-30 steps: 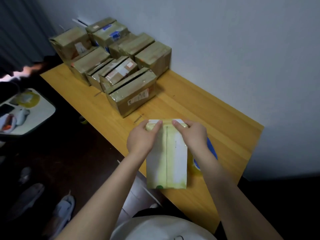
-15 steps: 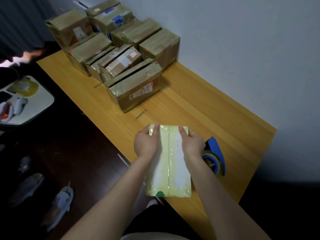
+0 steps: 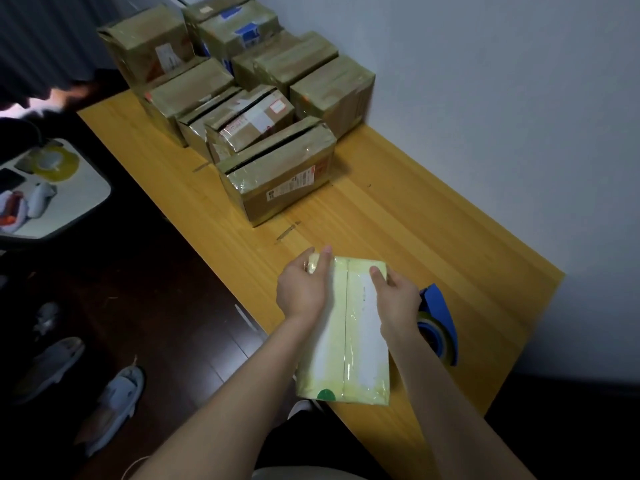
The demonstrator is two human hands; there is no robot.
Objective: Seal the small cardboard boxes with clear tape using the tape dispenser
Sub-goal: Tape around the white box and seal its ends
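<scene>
Indoors, boxes (image 3: 277, 174) crowd table (image 3: 415, 220) beside wall (image 3: 485, 81).

box: pale yellow box (image 3: 349, 327) over wooden table (image 3: 433, 237), clear tape along its top | left hand (image 3: 301, 289): grips box's far left corner | right hand (image 3: 394, 296): holds box's right edge, forefinger on top | blue tape dispenser (image 3: 440, 320): just right of box, partly behind right wrist | brown boxes (image 3: 277, 174): clustered well beyond box's far end
</scene>
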